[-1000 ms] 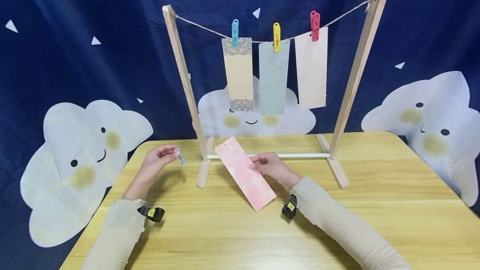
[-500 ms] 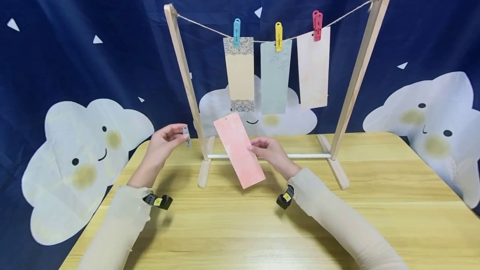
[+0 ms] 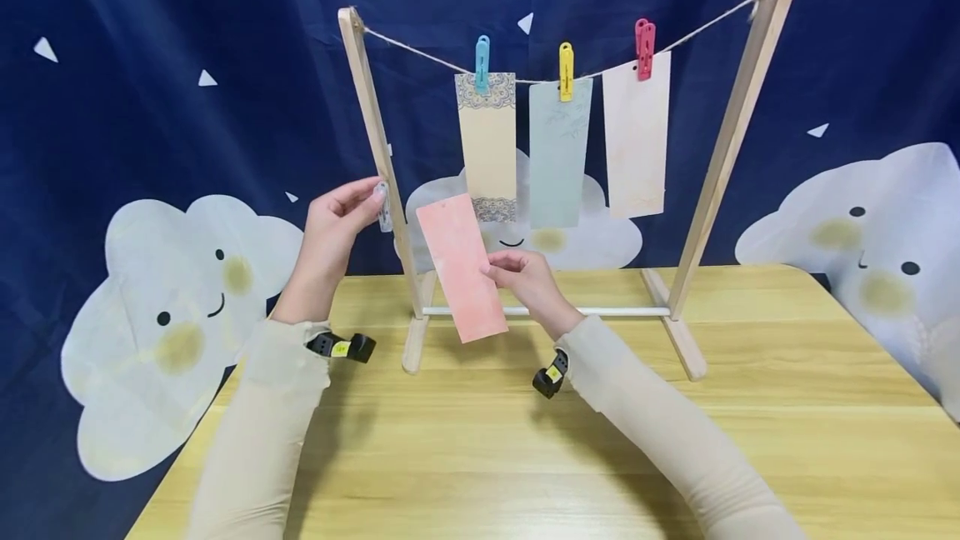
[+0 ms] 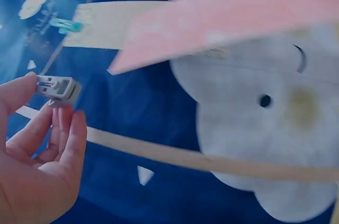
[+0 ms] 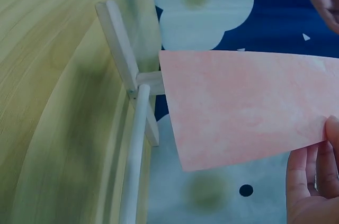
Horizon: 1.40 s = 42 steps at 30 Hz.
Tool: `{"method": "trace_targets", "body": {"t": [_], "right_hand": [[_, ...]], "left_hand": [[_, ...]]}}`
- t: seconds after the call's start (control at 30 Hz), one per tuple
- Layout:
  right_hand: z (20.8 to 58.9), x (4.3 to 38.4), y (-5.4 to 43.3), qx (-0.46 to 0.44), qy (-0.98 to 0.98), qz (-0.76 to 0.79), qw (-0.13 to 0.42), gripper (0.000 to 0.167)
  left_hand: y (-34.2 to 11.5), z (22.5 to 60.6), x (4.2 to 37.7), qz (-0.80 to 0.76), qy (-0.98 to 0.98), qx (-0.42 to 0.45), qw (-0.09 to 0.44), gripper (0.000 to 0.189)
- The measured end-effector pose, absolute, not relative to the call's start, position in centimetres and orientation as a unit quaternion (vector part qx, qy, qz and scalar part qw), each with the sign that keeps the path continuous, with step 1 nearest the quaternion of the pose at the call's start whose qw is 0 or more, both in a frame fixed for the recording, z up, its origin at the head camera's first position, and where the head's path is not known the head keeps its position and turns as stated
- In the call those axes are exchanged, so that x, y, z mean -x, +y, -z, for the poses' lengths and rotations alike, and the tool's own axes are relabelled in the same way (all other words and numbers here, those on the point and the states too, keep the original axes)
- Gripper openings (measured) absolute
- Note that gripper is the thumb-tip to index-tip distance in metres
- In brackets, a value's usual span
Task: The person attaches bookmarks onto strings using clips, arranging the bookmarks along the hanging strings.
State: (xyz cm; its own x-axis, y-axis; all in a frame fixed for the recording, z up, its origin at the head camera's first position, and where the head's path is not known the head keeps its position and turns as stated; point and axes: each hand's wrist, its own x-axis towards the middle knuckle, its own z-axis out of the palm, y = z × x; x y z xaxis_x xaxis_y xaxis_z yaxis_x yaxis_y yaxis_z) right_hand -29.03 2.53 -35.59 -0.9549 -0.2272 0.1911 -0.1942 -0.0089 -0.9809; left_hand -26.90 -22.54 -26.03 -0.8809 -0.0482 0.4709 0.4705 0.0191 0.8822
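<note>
My left hand (image 3: 335, 227) pinches a pale grey clothespin (image 4: 58, 89) between thumb and fingertips, beside the rack's left post. In my right hand (image 3: 527, 280) is a pink paper card (image 3: 462, 272), pinched at its right edge and tilted slightly, a small hole near its top. The card is raised in front of the rack and overlaps the bottom of a hanging cream card (image 3: 487, 148) with blue patterned ends. A blue clothespin (image 3: 482, 65) fixes that card to the string. The right wrist view shows the lower part of the pink card, thumb on its face.
The wooden rack (image 3: 730, 140) stands on the table (image 3: 480, 457), a string (image 3: 412, 48) sagging between its posts. A grey-green card (image 3: 559, 165) hangs under a yellow clothespin (image 3: 566, 72), and a pale pink card (image 3: 637, 140) under a red one (image 3: 645, 48). A white bar (image 3: 585, 312) joins the feet.
Both hands have risen from near the table. The left brought the grey clothespin up and right to the left post; the right lifted the pink card up and left, turning it more upright.
</note>
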Motion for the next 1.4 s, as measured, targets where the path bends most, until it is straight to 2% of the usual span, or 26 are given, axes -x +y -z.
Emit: {"method": "trace_targets", "body": {"t": [0.3, 0.57, 0.9, 1.1, 1.4], "right_hand": [[34.5, 29.9, 2.1, 0.136, 0.703, 0.698, 0.0, 0.021], [32.7, 30.1, 1.9, 0.141, 0.719, 0.679, -0.043, 0.019], [30.3, 30.9, 1.6, 0.147, 0.721, 0.671, -0.09, 0.017], [28.7, 31.0, 1.1, 0.146, 0.719, 0.673, -0.093, 0.018], [26.8, 31.6, 0.5, 0.133, 0.712, 0.681, -0.112, 0.016]], "left_hand": [[-20.2, 22.2, 27.9, 0.68, -0.691, 0.144, 0.2, 0.022], [-18.5, 18.9, 28.5, 0.629, -0.735, 0.109, 0.229, 0.022], [-16.4, 15.1, 29.8, 0.637, -0.718, 0.092, 0.265, 0.017], [-15.4, 12.7, 31.0, 0.608, -0.73, 0.082, 0.3, 0.014], [-14.2, 9.9, 32.2, 0.594, -0.739, 0.098, 0.303, 0.009]]}}
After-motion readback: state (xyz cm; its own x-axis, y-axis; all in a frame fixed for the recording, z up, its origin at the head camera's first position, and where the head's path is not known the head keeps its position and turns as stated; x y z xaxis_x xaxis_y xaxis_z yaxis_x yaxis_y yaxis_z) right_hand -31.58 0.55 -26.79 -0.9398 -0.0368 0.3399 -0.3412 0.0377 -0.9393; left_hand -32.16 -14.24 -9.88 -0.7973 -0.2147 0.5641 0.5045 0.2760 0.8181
